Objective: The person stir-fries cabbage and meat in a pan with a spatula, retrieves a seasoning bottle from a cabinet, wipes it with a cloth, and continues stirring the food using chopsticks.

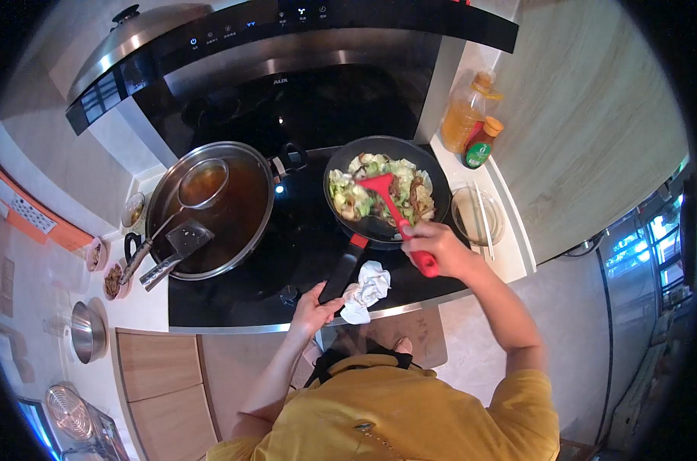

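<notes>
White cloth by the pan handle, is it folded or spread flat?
Neither: the white cloth lies crumpled, with uneven creases, beside the pan handle.

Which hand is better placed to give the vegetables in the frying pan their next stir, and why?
Probably the right hand: it already grips the red spatula, whose head is among the vegetables. The left hand holds the black handle of the frying pan, better suited to steadying.

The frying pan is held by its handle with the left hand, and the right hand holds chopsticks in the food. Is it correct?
Not chopsticks: the head view shows a red spatula in the right hand, within the food. The left hand does hold the handle.
</notes>
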Available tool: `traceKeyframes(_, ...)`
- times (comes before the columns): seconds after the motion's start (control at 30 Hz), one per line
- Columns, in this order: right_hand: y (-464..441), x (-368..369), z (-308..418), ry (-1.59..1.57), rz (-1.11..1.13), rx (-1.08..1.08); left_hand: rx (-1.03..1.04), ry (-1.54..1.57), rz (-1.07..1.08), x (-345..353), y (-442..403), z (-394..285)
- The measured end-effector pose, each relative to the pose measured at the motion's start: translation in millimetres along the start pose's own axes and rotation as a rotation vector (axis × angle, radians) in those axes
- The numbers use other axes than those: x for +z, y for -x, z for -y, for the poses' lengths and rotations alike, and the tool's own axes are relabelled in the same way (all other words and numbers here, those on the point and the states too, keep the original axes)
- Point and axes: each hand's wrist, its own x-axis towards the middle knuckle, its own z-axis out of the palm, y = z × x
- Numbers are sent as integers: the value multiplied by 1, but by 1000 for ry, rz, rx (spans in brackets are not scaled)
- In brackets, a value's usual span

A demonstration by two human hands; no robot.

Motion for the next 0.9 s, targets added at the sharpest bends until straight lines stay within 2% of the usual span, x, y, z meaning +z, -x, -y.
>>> traceKeyframes(0.07,3,-28,21,2,125,-43,-3,13,-5,-2,-1,4)
traceKeyframes(0.23,3,-88,75,22,95,-32,1,33,29,-4,-1,2)
traceKeyframes(0.33,8,-75,89,-115,116,-76,-20,10,31,-6,-2,2)
traceKeyframes(0.4,-2,-45,90,-93,84,-42,-35,-37,40,-9,-3,1)
traceKeyframes(0.47,-4,-12,71,-16,17,-38,-54,-83,43,-9,-3,3)
traceKeyframes(0.5,-8,6,56,29,-113,-89,-53,-67,65,-10,-4,3)
traceKeyframes(0.63,-12,16,16,74,-284,-71,-29,-42,41,-6,0,-2)
traceKeyframes(0.8,-17,16,-18,110,-210,-38,-18,-12,57,-6,0,1)
traceKeyframes(0.9,-14,22,-36,112,-62,-67,-11,3,51,-5,-3,3)
